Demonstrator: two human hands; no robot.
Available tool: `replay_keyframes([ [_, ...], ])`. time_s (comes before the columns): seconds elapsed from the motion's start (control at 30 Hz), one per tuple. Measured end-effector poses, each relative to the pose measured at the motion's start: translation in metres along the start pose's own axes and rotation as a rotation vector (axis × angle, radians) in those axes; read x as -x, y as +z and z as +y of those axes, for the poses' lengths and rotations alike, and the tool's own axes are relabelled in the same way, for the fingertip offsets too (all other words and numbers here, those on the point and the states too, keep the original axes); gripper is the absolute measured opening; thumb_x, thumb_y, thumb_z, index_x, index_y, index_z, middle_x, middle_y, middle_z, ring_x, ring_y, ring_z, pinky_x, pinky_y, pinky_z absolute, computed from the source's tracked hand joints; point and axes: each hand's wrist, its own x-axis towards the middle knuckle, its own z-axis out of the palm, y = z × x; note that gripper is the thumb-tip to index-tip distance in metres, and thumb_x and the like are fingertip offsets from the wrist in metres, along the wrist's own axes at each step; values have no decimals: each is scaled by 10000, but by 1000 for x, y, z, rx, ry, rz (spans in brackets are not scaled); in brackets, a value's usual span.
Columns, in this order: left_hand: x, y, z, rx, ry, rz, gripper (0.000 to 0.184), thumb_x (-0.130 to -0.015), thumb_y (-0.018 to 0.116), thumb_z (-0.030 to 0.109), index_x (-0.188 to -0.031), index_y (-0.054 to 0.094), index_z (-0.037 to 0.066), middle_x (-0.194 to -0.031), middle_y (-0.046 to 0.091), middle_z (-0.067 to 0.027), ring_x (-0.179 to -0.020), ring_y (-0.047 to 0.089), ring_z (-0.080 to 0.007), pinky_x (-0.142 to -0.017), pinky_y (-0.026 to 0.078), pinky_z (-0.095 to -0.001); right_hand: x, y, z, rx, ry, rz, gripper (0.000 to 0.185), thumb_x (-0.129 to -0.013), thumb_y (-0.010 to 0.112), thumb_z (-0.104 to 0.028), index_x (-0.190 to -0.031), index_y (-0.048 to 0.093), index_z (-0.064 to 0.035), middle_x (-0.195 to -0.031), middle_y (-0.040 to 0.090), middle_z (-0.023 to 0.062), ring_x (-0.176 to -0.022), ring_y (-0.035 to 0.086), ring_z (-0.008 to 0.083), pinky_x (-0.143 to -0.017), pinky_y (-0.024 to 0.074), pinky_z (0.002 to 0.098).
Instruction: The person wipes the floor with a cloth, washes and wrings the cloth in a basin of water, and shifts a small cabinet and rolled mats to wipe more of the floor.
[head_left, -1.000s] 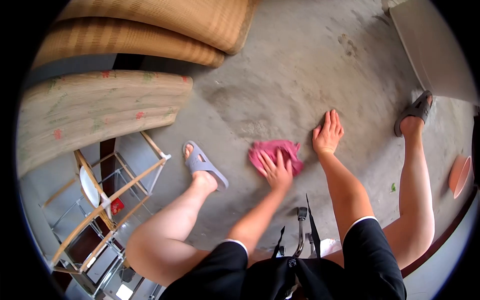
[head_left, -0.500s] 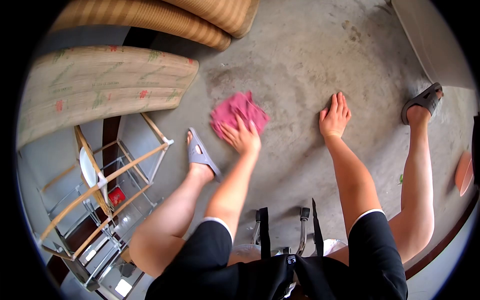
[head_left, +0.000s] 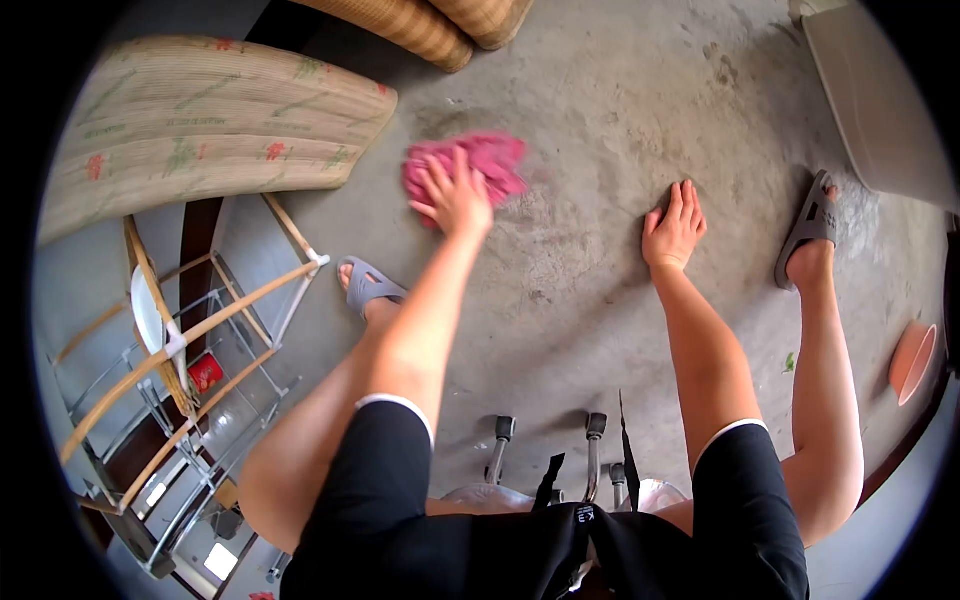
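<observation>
Under my left hand (head_left: 456, 202) a crumpled pink cloth (head_left: 503, 158) is held against the grey concrete floor (head_left: 585, 250). My fingers lie spread over the cloth's near side, and the thumb side is partly sunk in its folds. Farther right, my right hand (head_left: 675, 226) rests flat on the bare floor, holding nothing, with its fingers stretched forward. Dark stains and pale scuffs mark the floor between the two hands.
A patterned rolled mat (head_left: 230, 120) lies at the upper left, with brown rolls (head_left: 400, 25) behind it. A wooden-looking rack (head_left: 215, 320) stands left of my foot. A pale panel (head_left: 880, 100) and a pink basin (head_left: 912, 362) are at the right; metal chair legs (head_left: 594, 455) stand near me.
My left hand has pushed the pink cloth forward and a little left across the floor. The cloth is more bunched. My right hand stays put, while the view has shifted slightly.
</observation>
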Motion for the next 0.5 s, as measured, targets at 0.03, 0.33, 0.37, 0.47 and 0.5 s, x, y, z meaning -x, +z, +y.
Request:
replay_keyframes([
  [0.03,-28,-9,-11,11,-86,-21,554,-925,396,462,-1439,269,298,-1520,122,-182,-1404,87,-374,-1037,21,-679,-1,1,1,2,-5,3,529,-796,517,-201,-1301,438,-67,-1408,395,100,-1318,332,241,-1037,245,425],
  [0.33,105,20,-19,25,-223,170,625,-901,404,481,-1442,295,189,-1450,128,-346,-1374,78,-463,-1097,71,-565,-1,-1,-2,28,29,-36,538,-789,523,-199,-1307,436,-82,-1417,385,90,-1323,326,233,-1044,235,429],
  [0.37,139,19,-8,22,-191,125,633,-901,399,481,-1450,276,191,-1458,126,-330,-1379,69,-453,-1096,70,-566,0,-1,-2,27,25,-37,538,-789,523,-199,-1307,436,-82,-1417,385,90,-1323,326,233,-1044,235,429],
  [0.47,226,29,12,98,-88,35,613,-873,506,382,-1428,330,193,-1478,151,-278,-1377,121,-438,-1075,139,-586,1,2,0,0,11,-8,547,-788,524,-202,-1314,427,-86,-1426,374,90,-1328,319,233,-1048,230,432],
  [0.5,225,28,15,118,-120,6,592,-882,496,375,-1423,341,193,-1488,152,-255,-1379,124,-431,-1071,140,-591,1,2,0,9,18,-16,547,-790,523,-204,-1315,426,-85,-1426,374,89,-1329,318,233,-1049,230,433],
])
